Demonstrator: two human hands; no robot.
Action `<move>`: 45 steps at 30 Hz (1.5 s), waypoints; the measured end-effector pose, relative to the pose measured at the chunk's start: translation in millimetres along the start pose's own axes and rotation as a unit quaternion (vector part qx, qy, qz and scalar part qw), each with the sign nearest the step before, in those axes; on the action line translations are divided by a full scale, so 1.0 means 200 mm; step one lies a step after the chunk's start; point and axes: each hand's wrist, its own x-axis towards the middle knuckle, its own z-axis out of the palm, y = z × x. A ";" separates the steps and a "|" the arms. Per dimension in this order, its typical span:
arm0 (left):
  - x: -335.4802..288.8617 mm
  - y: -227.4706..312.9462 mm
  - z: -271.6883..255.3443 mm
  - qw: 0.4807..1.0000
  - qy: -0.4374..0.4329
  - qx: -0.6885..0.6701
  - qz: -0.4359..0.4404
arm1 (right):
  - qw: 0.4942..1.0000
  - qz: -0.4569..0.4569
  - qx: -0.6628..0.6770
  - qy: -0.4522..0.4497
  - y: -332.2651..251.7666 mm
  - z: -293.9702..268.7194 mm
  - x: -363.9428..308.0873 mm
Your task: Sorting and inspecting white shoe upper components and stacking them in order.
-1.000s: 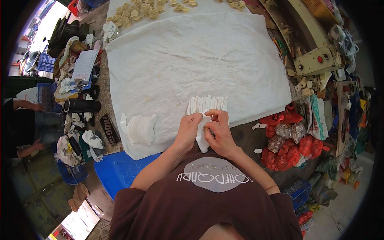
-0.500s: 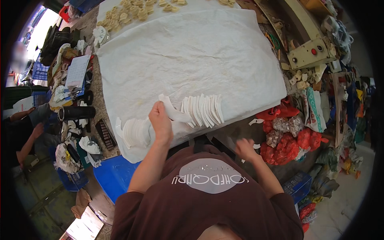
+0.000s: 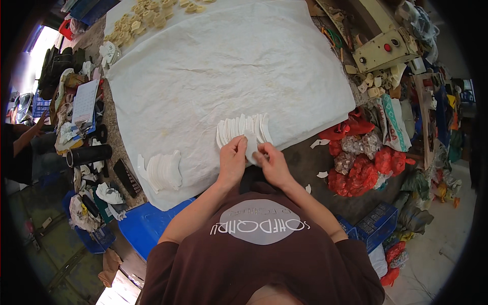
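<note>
At the near edge of the cloth-covered table, my left hand (image 3: 233, 158) and my right hand (image 3: 273, 164) come together on one white curved strip (image 3: 251, 146). The left fingers pinch its left side, while the right thumb and fingertips close on its lower right part. Just beyond my hands stands a row of similar white strips (image 3: 227, 129), packed side by side and partly covered by the held one. Farther left lies another group of overlapping white strips (image 3: 163, 171). What the strips are made of, I cannot tell.
White cloth (image 3: 229, 71) covers the table. Many cream-coloured pieces (image 3: 137, 23) lie at its far left. On the right are red plastic bags (image 3: 359, 175) and a machine's control box (image 3: 386, 51). A blue stool-like surface (image 3: 147, 226) is at lower left; a person's arm (image 3: 25, 140) shows far left.
My left hand has moved right with the white strip, from left of the row to in front of it. My right hand has come up from my side and taken hold of the strip.
</note>
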 end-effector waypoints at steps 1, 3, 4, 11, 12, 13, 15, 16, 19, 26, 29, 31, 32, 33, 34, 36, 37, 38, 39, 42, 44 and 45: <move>-0.01 0.01 -0.02 1.000 0.020 -0.008 -0.011 | 0.999 0.025 -0.001 0.036 0.06 -0.01 0.04; -0.02 -0.01 -0.10 0.999 0.047 -0.017 -0.023 | 0.992 0.023 -0.045 0.117 0.25 -0.05 0.13; -0.02 -0.06 -0.18 0.988 0.101 0.107 0.042 | 0.988 0.055 -0.003 0.142 0.38 -0.08 0.19; -0.21 -0.45 -0.75 0.772 0.311 0.550 0.077 | 0.964 0.151 -0.200 0.094 0.53 -0.04 0.31; -0.23 -0.46 -0.76 0.758 0.312 0.570 0.053 | 0.945 0.083 -0.269 0.167 0.57 -0.02 0.30; -0.25 -0.47 -0.77 0.744 0.314 0.590 0.029 | 0.912 0.013 -0.333 0.238 0.59 -0.02 0.30; -0.26 -0.52 -0.81 0.733 0.314 0.603 0.024 | 0.937 0.017 -0.271 0.220 0.63 -0.04 0.30; -0.25 -0.53 -0.82 0.743 0.309 0.592 0.036 | 0.942 0.004 -0.253 0.219 0.66 -0.06 0.30; -0.21 -0.55 -0.83 0.755 0.305 0.578 0.056 | 0.953 -0.003 -0.220 0.208 0.70 -0.12 0.29; -0.25 -0.43 -0.79 0.798 0.350 0.488 0.056 | 0.936 -0.028 -0.245 0.252 0.47 -0.16 0.24; -0.25 -0.32 -0.75 0.816 0.316 0.477 0.079 | 0.935 -0.084 -0.237 0.251 0.32 -0.13 0.23; -0.24 -0.34 -0.76 0.820 0.303 0.478 0.080 | 0.940 -0.113 -0.216 0.238 0.23 -0.09 0.23; -0.23 -0.35 -0.77 0.823 0.292 0.480 0.079 | 0.949 -0.116 -0.191 0.221 0.18 -0.06 0.23; -0.23 -0.39 -0.79 0.823 0.293 0.480 0.081 | 0.958 -0.119 -0.167 0.202 0.15 -0.04 0.24; -0.23 -0.44 -0.82 0.813 0.301 0.495 0.053 | 0.955 -0.136 -0.171 0.198 0.14 -0.02 0.24; -0.24 -0.46 -0.86 0.803 0.308 0.509 0.027 | 0.961 -0.134 -0.158 0.182 0.14 -0.01 0.22; -0.24 -0.47 -0.87 0.808 0.320 0.493 0.039 | 0.967 -0.131 -0.144 0.164 0.14 -0.01 0.21; -0.24 -0.46 -0.87 0.812 0.333 0.476 0.051 | 0.967 -0.131 -0.145 0.164 0.16 -0.01 0.20; -0.24 -0.44 -0.86 0.813 0.333 0.475 0.051 | 0.971 -0.121 -0.131 0.162 0.18 -0.02 0.19; -0.24 -0.34 -0.82 0.812 0.323 0.483 0.058 | 0.980 -0.094 -0.101 0.146 0.21 -0.02 0.14; -0.24 -0.24 -0.75 0.882 0.286 0.362 0.099 | 0.984 -0.076 -0.087 0.136 0.19 -0.01 0.13; -0.25 -0.19 -0.70 0.883 0.282 0.361 0.101 | 0.992 -0.067 -0.051 0.095 0.13 0.02 0.11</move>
